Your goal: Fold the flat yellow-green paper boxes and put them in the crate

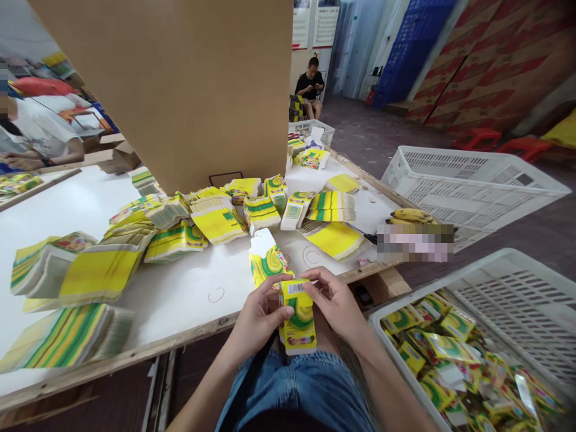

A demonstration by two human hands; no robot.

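Note:
Between my two hands, just past the table's front edge and over my lap, is a small yellow and green carton (299,327) with a barcode on its upper flap. My left hand (265,315) is closed round its left side, thumb on the front face. On the top right, my right hand (330,294) pinches the flap between thumb and fingers. Right behind them, an unfolded carton blank (265,258) with a white flap lies on the table. Stacks of flat carton blanks (218,219) stand farther back.
A white crate (450,276) of yellow cartons stands at my right, with another white crate (472,180) behind it. Bananas (409,216) lie on the table's right edge. A large cardboard sheet (189,90) rises at the back. One person (310,84) sits beyond; another (40,132) is at left.

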